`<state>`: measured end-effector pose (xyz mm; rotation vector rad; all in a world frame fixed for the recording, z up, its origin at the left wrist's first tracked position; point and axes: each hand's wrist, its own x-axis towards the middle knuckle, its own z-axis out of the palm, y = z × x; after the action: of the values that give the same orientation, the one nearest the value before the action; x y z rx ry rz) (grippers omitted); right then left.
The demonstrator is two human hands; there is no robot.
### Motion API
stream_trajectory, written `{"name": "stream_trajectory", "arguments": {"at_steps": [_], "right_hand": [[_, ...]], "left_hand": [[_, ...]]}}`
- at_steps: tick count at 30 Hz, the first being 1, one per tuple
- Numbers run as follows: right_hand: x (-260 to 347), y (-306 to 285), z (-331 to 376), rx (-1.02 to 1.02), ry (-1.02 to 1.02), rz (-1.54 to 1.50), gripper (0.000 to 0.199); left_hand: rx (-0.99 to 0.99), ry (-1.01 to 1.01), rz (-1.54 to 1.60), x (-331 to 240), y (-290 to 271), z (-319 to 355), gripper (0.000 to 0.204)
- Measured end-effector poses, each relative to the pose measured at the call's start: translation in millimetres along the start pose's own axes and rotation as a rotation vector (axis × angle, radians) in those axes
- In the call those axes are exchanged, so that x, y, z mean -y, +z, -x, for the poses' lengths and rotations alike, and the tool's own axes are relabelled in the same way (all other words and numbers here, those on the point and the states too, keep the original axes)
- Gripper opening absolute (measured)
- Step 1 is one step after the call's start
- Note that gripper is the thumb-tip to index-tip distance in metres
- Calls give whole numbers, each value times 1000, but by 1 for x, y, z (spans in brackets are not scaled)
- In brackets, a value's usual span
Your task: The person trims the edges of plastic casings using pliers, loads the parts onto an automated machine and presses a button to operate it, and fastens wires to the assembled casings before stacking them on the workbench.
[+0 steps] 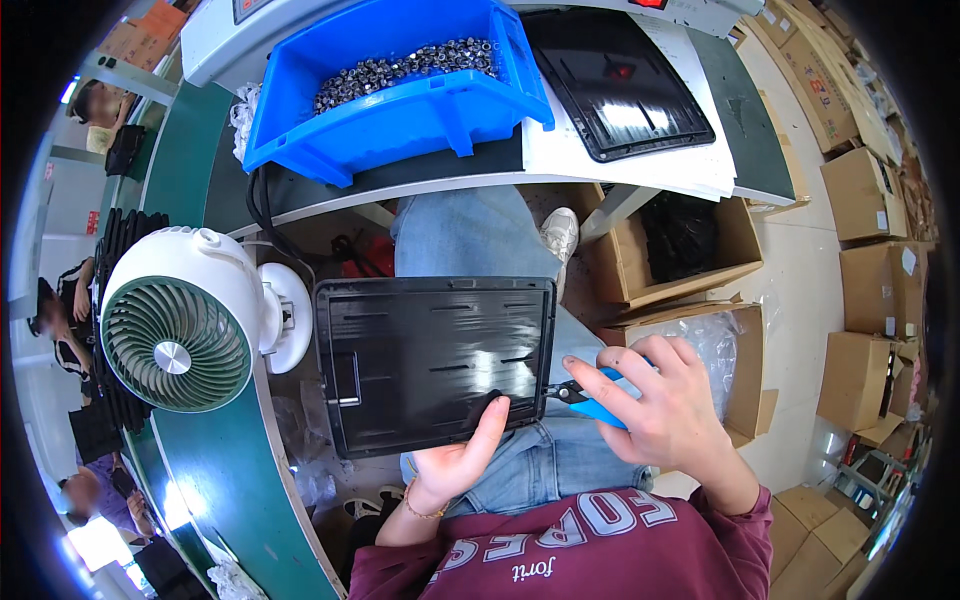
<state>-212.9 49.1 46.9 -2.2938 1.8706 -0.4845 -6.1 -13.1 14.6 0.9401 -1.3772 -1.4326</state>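
Note:
A black rectangular plastic panel (430,350) lies across my lap, its raised rim facing up and a slot near its left side. My left hand (462,452) grips its near edge, thumb on top and the other fingers hidden beneath. In my right hand (660,405) are small nippers (598,408) with blue handles. Their dark metal jaws touch or nearly touch the panel's right edge, close to the near corner. Whether the jaws are closed on the plastic is too small to tell.
On the bench ahead stands a blue bin (400,130) of small metal nuts, beside another glossy black panel (620,85) on white paper. A white fan (180,320) sits at my left. Cardboard boxes (690,270) stand on the floor at right. Other people are at far left.

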Motion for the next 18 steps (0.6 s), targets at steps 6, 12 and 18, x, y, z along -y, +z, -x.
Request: {"name": "stream_trajectory", "arguments": {"at_steps": [6, 12, 18], "right_hand": [[-1, -1, -5, 32, -27, 54, 51], [-7, 6, -6, 71, -87, 49, 47], [-8, 15, -8, -51, 55, -184, 52]], "left_hand": [[91, 111, -330, -3, 0, 4, 28], [202, 124, -427, 1, -8, 1, 31], [-76, 139, -213, 10, -6, 2, 54]]}}
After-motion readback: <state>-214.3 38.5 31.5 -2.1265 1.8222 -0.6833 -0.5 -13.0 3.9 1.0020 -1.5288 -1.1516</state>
